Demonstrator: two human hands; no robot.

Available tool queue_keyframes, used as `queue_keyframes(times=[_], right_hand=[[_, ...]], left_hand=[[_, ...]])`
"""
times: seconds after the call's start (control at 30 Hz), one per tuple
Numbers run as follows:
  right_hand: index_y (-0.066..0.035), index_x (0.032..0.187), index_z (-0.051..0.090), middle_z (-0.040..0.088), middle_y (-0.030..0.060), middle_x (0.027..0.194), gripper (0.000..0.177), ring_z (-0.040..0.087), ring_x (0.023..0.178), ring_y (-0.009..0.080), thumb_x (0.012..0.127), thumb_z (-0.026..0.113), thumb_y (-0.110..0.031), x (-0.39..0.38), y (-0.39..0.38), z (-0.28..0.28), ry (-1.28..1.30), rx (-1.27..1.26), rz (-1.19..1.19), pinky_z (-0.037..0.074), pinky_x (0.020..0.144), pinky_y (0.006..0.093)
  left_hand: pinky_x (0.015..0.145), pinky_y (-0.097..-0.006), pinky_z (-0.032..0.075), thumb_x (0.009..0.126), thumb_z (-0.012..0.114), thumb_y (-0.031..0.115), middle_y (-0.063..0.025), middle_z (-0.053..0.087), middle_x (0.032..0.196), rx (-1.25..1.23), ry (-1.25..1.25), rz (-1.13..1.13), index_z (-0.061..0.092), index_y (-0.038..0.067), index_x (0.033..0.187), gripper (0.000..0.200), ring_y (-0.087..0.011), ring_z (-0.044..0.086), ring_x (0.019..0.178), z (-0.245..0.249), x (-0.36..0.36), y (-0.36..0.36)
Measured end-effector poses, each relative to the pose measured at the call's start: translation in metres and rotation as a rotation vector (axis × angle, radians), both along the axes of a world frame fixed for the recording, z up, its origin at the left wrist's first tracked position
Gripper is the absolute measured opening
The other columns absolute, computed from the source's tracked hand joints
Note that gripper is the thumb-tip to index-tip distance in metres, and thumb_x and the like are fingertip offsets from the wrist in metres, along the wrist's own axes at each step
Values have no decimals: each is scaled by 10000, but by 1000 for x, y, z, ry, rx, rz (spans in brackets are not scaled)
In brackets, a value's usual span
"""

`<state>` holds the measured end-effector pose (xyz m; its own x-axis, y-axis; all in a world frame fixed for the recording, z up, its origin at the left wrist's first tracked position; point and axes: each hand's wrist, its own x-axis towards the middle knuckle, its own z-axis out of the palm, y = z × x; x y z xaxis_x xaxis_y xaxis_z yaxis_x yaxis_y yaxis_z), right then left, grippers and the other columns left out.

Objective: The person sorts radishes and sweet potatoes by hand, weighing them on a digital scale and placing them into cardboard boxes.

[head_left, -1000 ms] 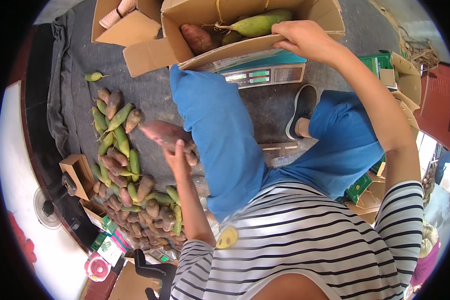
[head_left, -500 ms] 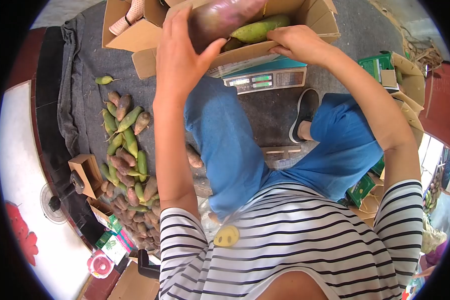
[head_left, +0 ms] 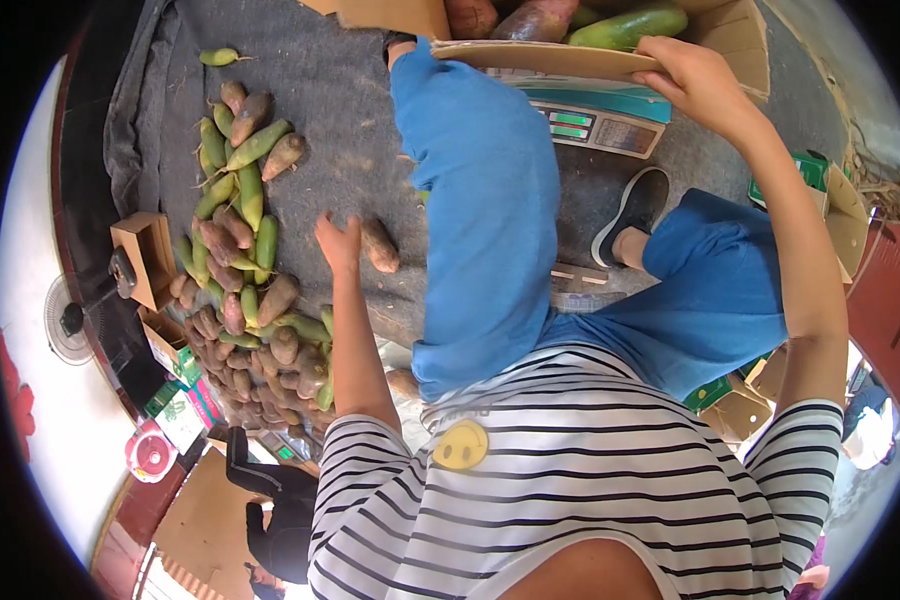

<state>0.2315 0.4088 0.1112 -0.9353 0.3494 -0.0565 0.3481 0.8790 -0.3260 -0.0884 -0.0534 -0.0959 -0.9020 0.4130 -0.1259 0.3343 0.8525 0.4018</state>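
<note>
My right hand grips the near wall of a cardboard box at the top of the view. Inside the box are a long green radish and thick reddish-purple roots. My left hand hovers over the dark floor cloth, fingers apart and holding nothing. Just right of it lies a single brown root. To its left spreads a heap of green radishes and brownish-red roots. Under the box stands a digital scale with lit green displays.
One small green radish lies apart at upper left. An opened carton, a fan and a pink round appliance stand at the left. Green-printed cartons are at the right. Another person's dark-clothed limb shows at lower left.
My left hand has left the large purplish root in the box and moved down and toward the floor pile. My right hand stays on the box wall. The view has shifted.
</note>
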Motion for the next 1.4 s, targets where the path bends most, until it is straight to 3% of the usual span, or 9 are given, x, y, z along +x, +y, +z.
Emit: queue_keyframes(times=[0.27, 0.5, 0.6, 0.83, 0.93, 1.07, 1.17, 1.27, 1.4], right_hand=[[-55, 1006, 528, 593, 145, 932, 216, 571, 879, 362, 848, 609, -178, -7, -3, 8, -48, -36, -23, 453, 719, 410], [-47, 1016, 529, 603, 147, 941, 234, 574, 886, 370, 843, 616, -178, -9, -4, 10, -65, -31, -29, 457, 726, 408], [-45, 1015, 529, 604, 148, 940, 236, 575, 883, 370, 842, 615, -179, -9, -3, 11, -60, -47, -30, 458, 725, 407], [-60, 974, 538, 598, 136, 881, 213, 580, 829, 354, 848, 604, -218, -10, -3, 12, -46, -33, -16, 460, 693, 423], [-42, 978, 534, 587, 149, 901, 209, 573, 850, 361, 839, 615, -175, -11, -6, 16, -44, -61, -38, 453, 704, 404], [-44, 962, 537, 582, 144, 882, 199, 572, 832, 357, 837, 618, -176, -8, -2, 10, -7, -42, -17, 452, 694, 408], [-45, 958, 539, 583, 140, 878, 197, 573, 826, 354, 836, 619, -177, -9, -4, 13, -11, -43, -15, 452, 689, 409], [-47, 958, 540, 585, 135, 878, 199, 574, 823, 349, 834, 621, -180, -9, -5, 13, -24, -44, -18, 452, 686, 408], [-52, 985, 549, 605, 129, 886, 232, 584, 829, 340, 825, 631, -198, -6, 0, 9, -10, -18, -8, 460, 692, 421]], left_hand=[[1030, -399, 373, 595, 832, 393, -267, 449, 1320, -79, -471, 485, 404, -93, 1292, 951, -385, 430, 1246, -113, 43, -83], [970, -404, 439, 547, 830, 450, -240, 527, 1249, -479, -595, 482, 447, -86, 1264, 973, -365, 523, 1158, -70, 46, -12], [922, -390, 464, 556, 832, 418, -239, 566, 1192, -231, -620, 611, 495, -87, 1214, 895, -348, 562, 1105, -92, 46, -6], [841, -374, 472, 643, 808, 404, -207, 615, 1060, 501, -589, 218, 542, -89, 1147, 754, -311, 605, 953, -31, 6, 125], [768, -340, 483, 735, 749, 392, -165, 625, 974, 640, -324, 350, 557, -87, 1094, 628, -254, 604, 869, -41, -12, 151], [795, -373, 475, 659, 765, 498, -220, 617, 942, 201, -362, 108, 534, -71, 970, 688, -307, 608, 861, -54, 19, 112], [784, -383, 477, 636, 759, 496, -237, 615, 942, 133, -504, -118, 524, -73, 959, 695, -315, 612, 857, -136, 65, 69], [777, -390, 480, 654, 754, 417, -252, 613, 942, -171, -507, 29, 521, -92, 1003, 660, -317, 616, 872, -116, 88, 71], [754, -386, 488, 662, 751, 368, -236, 615, 977, -91, -840, 227, 489, -105, 1099, 695, -299, 619, 889, -115, 85, 79]])
